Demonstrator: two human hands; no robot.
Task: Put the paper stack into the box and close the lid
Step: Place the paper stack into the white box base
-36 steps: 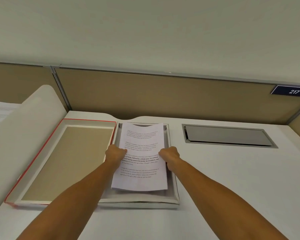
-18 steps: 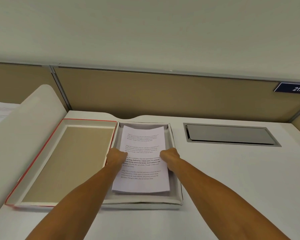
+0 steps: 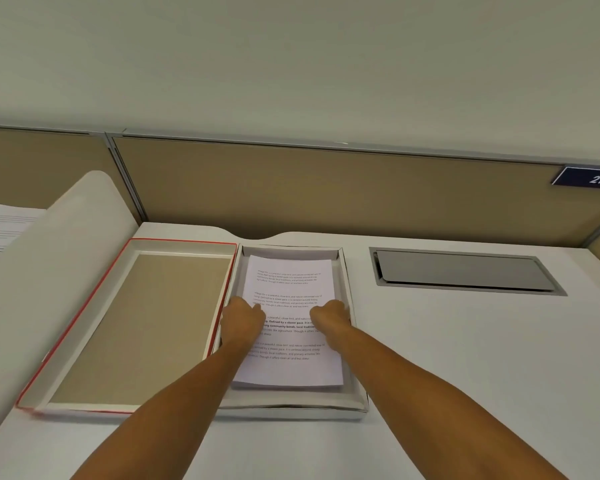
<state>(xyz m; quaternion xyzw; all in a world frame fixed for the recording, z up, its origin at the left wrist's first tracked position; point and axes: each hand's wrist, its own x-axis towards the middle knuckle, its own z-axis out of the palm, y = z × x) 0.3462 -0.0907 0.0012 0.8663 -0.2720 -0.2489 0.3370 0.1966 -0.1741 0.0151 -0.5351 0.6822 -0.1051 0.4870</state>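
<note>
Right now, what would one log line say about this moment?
paper stack: inside box | left hand, right hand: on stack | lid: open, beside box | closing: not done

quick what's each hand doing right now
Left hand: closed, on the paper stack's left edge.
Right hand: closed, on its right edge.

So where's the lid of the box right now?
The lid lies open, inside up, on the desk, touching the box on its left side, beside the left hand.
</note>
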